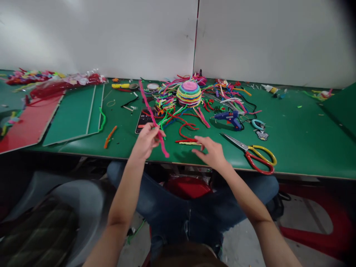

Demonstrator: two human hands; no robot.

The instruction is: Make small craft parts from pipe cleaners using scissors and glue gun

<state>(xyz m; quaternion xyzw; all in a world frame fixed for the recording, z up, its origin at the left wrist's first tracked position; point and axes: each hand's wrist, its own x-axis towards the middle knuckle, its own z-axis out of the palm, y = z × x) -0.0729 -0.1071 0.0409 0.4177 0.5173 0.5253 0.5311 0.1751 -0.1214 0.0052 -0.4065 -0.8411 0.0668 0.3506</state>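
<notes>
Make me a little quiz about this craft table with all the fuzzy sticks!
1. True or false: the left hand pinches a pink pipe cleaner.
2. Which hand is open over the table edge, with its fingers spread?
3. Fill in: the scissors have one red handle and one ____ handle.
Key: 1 true; 2 the right hand; 3 yellow.

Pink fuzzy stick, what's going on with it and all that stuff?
A person sits at a green table. Their left hand holds the pink pipe cleaner up, while the open right hand reaches over loose red and yellow pieces near the table edge. Behind lie a striped rainbow dome, a blue glue gun and scissors.
</notes>
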